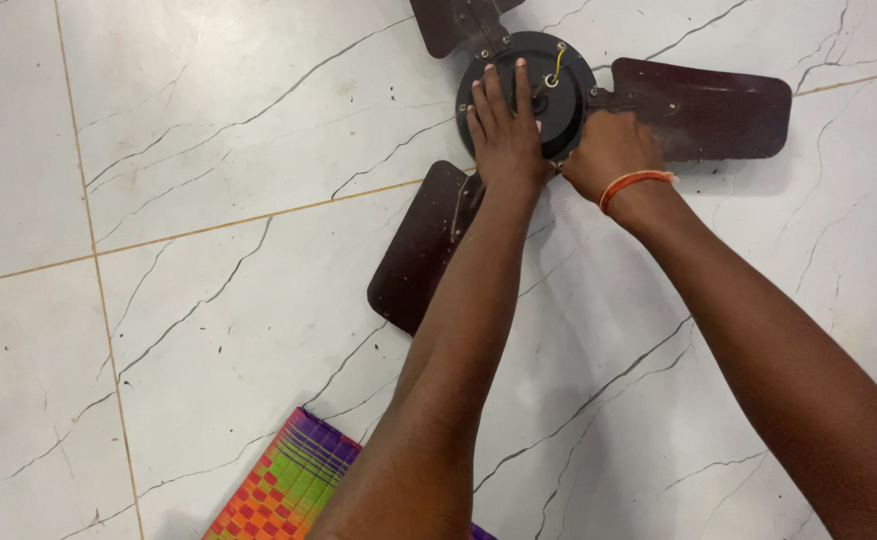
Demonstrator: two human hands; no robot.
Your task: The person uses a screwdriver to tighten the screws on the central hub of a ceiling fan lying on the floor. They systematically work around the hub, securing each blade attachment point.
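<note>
Dark metal, that's what the ceiling fan (pixel 549 100) looks made of. It lies flat on the white marble floor (pixel 219 200), at the far side, a bit to the right of the middle.

How it will handle: prob heavy in the middle, where the round black motor hub (pixel 559 85) is, and lighter out at the blades. It looks stiff and hard, not soft. The blades are thin and could bend if you lift by the tips, so best to hold it at the hub w/ both hands. The smooth top may be a bit slippery.

How it looks: three wide brown blades. One blade (pixel 704 105) goes right, one blade (pixel 424 250) comes near and left, and one (pixel 459 22) goes far, cut off by the edge. Small screws sit round the hub, and a short yellow wire (pixel 557 62) pokes up by the centre hole.

The left hand (pixel 507 125) lies open and flat on top of the hub, fingers spread and pointing far. The right hand (pixel 609 150) is curled at the hub's right near edge, by the right blade's root. It seems to grip there, but I can't tell what's inside it. An orange thread band (pixel 634 182) is on that wrist.

Near the bottom is a corner of a bright woven mat (pixel 284 485), orange, green & purple.
</note>
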